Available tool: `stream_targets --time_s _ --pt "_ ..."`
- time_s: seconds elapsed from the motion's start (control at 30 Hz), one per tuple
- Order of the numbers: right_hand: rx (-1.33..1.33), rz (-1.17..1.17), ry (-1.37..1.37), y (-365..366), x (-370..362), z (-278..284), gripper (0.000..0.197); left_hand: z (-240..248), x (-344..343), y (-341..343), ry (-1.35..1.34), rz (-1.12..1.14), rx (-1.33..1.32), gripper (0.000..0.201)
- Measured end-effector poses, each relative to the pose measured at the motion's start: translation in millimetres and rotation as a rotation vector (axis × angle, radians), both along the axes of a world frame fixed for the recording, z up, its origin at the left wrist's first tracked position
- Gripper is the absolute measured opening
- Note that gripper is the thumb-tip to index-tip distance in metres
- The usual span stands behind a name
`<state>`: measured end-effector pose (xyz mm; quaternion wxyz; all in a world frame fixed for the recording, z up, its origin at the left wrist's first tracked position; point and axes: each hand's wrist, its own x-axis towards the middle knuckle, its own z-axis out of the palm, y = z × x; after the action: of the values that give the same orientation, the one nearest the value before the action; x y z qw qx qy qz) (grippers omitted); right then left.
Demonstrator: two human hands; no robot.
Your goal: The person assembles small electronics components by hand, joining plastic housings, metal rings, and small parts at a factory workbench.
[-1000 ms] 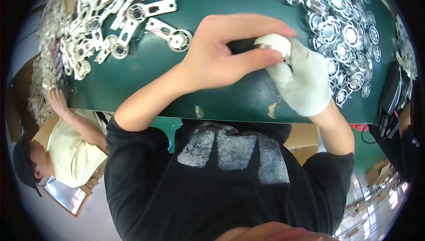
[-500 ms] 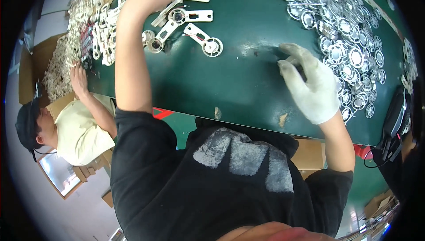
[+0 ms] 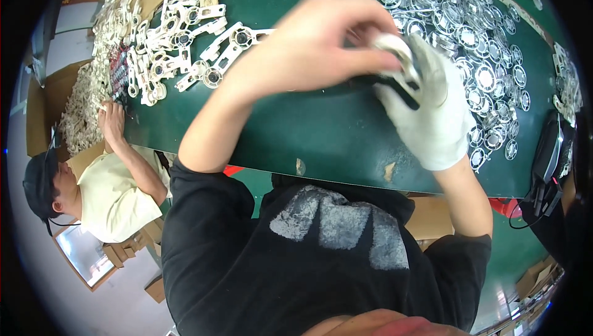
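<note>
My bare left hand is closed on a white plastic part with a rounded end, blurred by motion. My right hand, in a white glove, is curled around the other end of that part, its thumb below and its fingers beyond. Their exact contact is partly hidden. Left of my hands, several white arm-shaped parts with round ring ends lie on the green table. A heap of silvery ring-shaped discs spreads just beyond and right of my gloved hand.
A co-worker in a cap and pale shirt sits at the left, one hand at a big pile of white parts. A cardboard box stands there. A black device is at the right table edge.
My left hand has come from the far left across to my right hand, now with a white part in it. My gloved hand has closed around that part. The head view has shifted slightly.
</note>
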<state>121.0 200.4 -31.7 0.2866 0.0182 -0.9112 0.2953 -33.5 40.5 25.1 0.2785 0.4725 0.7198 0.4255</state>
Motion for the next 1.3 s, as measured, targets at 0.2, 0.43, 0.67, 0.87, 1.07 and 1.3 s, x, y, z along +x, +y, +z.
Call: stream_targets --time_s 0.2,0.43,0.67,0.87,1.07,1.3 --pt "-0.022 -0.159 -0.11 4 7 0 0.032 -21 -32 30 0.595 0.516 -0.237 0.03" --pt "-0.011 -0.174 -0.266 4 9 12 0.027 -43 -51 23 0.614 0.473 -0.228 0.032" --pt "-0.367 -0.018 -0.687 14 7 33 0.023 -22 -18 -5 0.63 0.086 0.287 0.025" --pt "-0.47 0.098 -0.919 16 4 42 0.029 -28 30 -13 0.5 -0.072 0.293 0.035" --pt "-0.511 0.118 -0.894 11 4 39 0.026 -51 32 -13 0.395 -0.031 0.455 0.03" --pt "-0.513 0.113 -0.872 7 5 32 0.021 -54 47 -17 0.307 0.068 0.422 0.029"
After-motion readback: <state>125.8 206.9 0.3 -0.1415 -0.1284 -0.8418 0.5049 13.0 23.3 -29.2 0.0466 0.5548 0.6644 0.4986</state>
